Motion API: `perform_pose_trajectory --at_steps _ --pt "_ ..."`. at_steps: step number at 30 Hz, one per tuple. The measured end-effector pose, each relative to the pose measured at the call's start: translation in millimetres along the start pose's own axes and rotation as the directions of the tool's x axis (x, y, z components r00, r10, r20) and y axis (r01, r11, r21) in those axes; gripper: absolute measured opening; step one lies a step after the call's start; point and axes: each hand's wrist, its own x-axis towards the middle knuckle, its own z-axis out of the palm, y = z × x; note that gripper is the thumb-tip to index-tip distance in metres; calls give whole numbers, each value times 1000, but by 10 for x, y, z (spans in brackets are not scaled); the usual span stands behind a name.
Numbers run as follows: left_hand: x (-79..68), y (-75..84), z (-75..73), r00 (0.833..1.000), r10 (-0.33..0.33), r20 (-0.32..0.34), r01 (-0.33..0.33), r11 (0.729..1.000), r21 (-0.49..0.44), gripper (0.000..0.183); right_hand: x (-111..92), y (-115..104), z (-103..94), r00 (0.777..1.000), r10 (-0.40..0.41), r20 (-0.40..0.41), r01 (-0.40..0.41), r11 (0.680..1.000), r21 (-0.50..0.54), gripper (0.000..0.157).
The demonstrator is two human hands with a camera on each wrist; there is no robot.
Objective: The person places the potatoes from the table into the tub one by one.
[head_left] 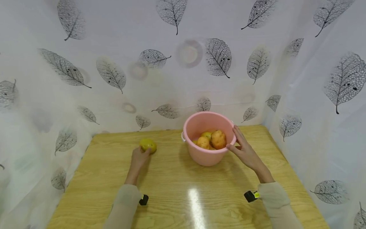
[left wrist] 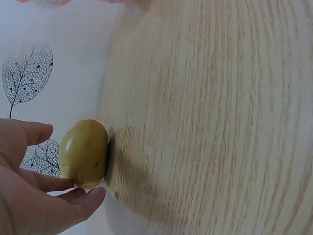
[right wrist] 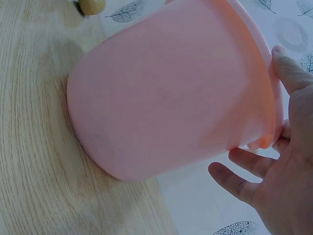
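A smooth yellow potato (head_left: 148, 145) with small dark spots rests on the wooden table, left of the pink bucket (head_left: 207, 157). My left hand (head_left: 139, 158) is around its near left side. In the left wrist view, fingertips (left wrist: 93, 198) touch the lower end of the potato (left wrist: 84, 152), while the thumb stands apart from it. At the bucket's right side, my right hand (head_left: 246, 156) holds the rim, its thumb (right wrist: 288, 68) against the edge in the right wrist view. Several rounded yellow and orange-brown lumps, potato-like (head_left: 218, 139), lie inside the upright bucket.
The wooden table (head_left: 168, 184) carries both bucket and potato. Behind it and at both sides hangs a pale leaf-printed curtain (head_left: 137, 95). A white handle fitting (head_left: 183, 137) juts from the bucket's left rim. Small black devices (head_left: 250, 196) sit by both wrists.
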Motion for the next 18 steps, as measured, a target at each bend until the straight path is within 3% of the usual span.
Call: perform_pose_trajectory --at_steps 10,15,18 --pt "105 -15 -32 999 -2 35 1 1000 17 55 2 7 -2 1000 -3 2 3 1000 -2 80" --pt "178 -63 -4 999 30 22 -31 999 44 54 1 13 -1 1000 -9 0 9 1000 -3 80" --pt "215 -93 14 1000 18 13 -18 999 38 59 3 11 4 1000 -10 0 10 1000 0 80"
